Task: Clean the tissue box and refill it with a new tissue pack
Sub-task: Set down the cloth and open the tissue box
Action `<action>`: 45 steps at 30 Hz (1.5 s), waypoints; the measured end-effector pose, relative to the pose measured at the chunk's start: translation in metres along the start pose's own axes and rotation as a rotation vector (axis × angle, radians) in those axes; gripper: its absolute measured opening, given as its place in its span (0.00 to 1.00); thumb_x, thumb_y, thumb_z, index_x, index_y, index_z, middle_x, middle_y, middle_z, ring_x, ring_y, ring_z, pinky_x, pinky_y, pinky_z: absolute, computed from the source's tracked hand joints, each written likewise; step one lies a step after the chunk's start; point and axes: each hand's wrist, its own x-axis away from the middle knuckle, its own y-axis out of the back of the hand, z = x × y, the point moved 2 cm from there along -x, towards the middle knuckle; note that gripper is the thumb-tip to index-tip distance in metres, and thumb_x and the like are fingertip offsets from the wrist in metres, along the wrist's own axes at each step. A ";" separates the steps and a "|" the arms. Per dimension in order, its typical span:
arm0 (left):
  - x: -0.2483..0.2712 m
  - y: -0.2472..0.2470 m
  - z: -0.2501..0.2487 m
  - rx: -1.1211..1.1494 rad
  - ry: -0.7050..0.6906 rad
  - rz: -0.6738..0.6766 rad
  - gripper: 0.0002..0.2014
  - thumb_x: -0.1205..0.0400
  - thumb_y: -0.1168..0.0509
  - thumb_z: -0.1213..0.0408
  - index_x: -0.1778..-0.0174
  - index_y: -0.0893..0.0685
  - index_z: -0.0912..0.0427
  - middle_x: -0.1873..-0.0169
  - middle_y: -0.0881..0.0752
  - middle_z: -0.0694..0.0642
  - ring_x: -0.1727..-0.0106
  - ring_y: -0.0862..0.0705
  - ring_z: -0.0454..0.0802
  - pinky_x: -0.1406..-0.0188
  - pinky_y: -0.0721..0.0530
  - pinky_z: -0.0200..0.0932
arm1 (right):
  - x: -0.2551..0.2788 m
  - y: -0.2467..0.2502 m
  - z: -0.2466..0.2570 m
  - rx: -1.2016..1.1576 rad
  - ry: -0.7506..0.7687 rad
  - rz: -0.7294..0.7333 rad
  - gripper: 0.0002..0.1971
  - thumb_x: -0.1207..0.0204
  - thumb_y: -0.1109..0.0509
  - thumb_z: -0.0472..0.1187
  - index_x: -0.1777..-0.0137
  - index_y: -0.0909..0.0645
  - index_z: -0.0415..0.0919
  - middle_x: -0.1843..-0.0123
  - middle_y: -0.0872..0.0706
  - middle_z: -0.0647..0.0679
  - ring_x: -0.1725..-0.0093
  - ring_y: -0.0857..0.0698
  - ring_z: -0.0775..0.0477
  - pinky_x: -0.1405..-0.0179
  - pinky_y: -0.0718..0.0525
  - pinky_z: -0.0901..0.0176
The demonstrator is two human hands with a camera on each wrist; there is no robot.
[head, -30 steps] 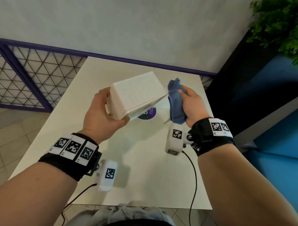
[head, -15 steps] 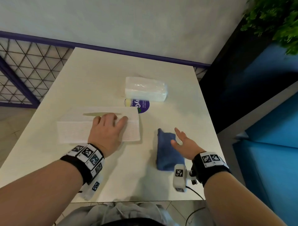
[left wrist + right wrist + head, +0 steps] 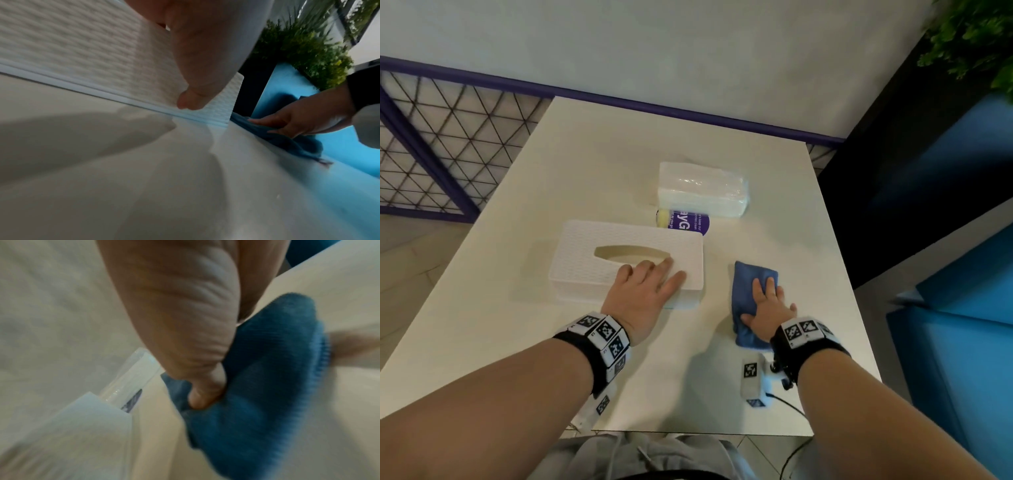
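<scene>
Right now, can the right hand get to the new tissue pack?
Probably yes. The right hand rests on the blue cloth; only bare table lies between it and the tissue pack.

Table [image 3: 592,171], pale: carries four items.
Tissue box [image 3: 585,263]: white, woven texture, oval slot facing up. The left hand [image 3: 643,294] lies flat on its near right top with fingers straight and tips by the slot.
Cloth [image 3: 748,284]: blue, folded, right of the box and apart from it. The right hand [image 3: 767,308] rests on it, fingers extended.
Tissue pack [image 3: 702,192]: white, clear-wrapped, farther back.
Purple label [image 3: 688,222]: partly hidden between pack and box (lettering unreadable).
Surroundings: mesh panel [image 3: 448,137] left, plant [image 3: 972,37] upper right.
</scene>
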 end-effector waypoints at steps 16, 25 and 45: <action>0.050 0.008 0.056 0.720 0.512 0.298 0.13 0.20 0.40 0.56 0.60 0.14 0.59 0.61 0.11 0.54 0.55 0.13 0.55 0.55 0.19 0.45 | 0.009 0.076 0.195 0.330 0.597 -0.091 0.74 0.59 0.19 0.70 0.24 0.74 0.70 0.14 0.63 0.41 0.16 0.61 0.31 0.24 0.61 0.20; 0.059 0.024 0.080 1.861 0.833 0.067 0.33 0.30 0.23 0.65 0.31 0.29 0.52 0.39 0.14 0.59 0.38 0.15 0.56 0.32 0.21 0.59 | 0.015 0.094 0.185 -0.373 0.537 0.034 0.68 0.56 0.19 0.62 0.25 0.67 0.77 0.15 0.46 0.48 0.16 0.44 0.41 0.21 0.36 0.39; 0.044 0.053 0.080 1.435 0.761 -0.194 0.33 0.37 0.35 0.73 0.34 0.27 0.50 0.51 0.11 0.51 0.45 0.12 0.53 0.47 0.13 0.61 | 0.032 0.098 0.148 -1.003 0.558 0.068 0.61 0.55 0.15 0.52 0.27 0.50 0.81 0.19 0.35 0.52 0.21 0.33 0.46 0.23 0.30 0.39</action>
